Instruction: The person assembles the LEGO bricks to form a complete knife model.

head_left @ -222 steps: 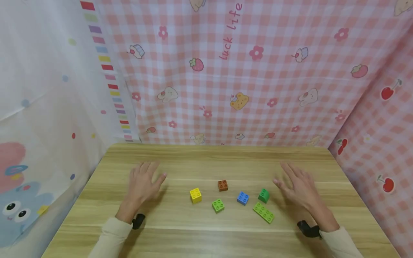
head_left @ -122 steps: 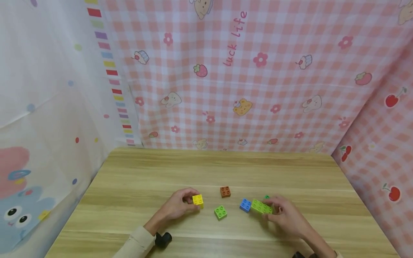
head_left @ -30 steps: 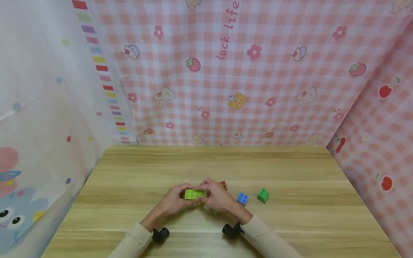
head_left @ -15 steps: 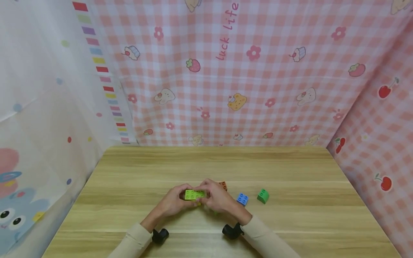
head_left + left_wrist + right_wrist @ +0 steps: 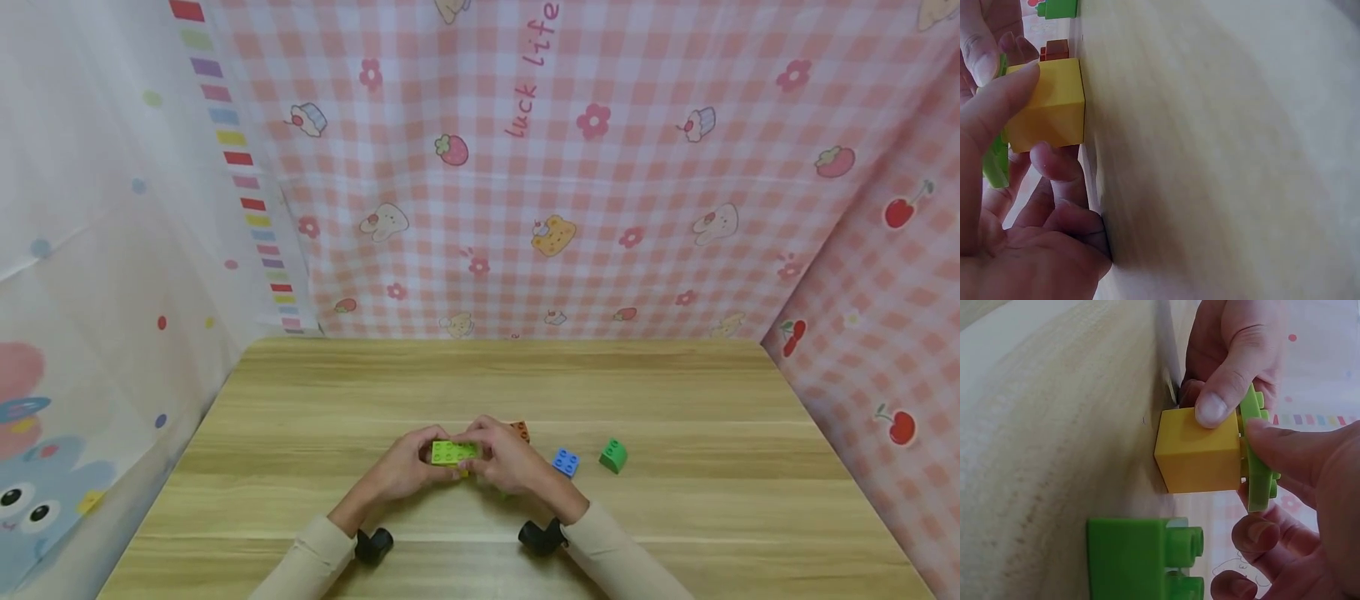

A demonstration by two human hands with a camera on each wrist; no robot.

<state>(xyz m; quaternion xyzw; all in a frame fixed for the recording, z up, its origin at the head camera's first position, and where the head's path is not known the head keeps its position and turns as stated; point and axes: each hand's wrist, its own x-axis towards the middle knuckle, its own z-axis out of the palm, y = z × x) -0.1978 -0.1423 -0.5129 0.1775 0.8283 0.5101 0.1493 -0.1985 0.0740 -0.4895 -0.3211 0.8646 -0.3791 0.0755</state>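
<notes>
Tabletop (image 5: 337, 392) of pale, streaked wood grain is carrying smooth, plastic-looking blocks. We are seeing the left hand (image 5: 405, 468) pinching the yellow block (image 5: 1197, 456), squarish and flat-sided, between thumb and fingers. The right hand (image 5: 513, 462) is pinching the lime plate (image 5: 450, 452), a thin oblong with round studs, which is sitting over the yellow block's studded top; we are noting a narrow gap between the two. To the right, the blue block (image 5: 566, 462), four-studded, and the green block (image 5: 613, 456), curved on one side, are lying apart. The brown block (image 5: 522, 431) is showing only partly behind the right hand. Beyond, gingham cloth (image 5: 637, 167) is hanging in soft folds.
</notes>
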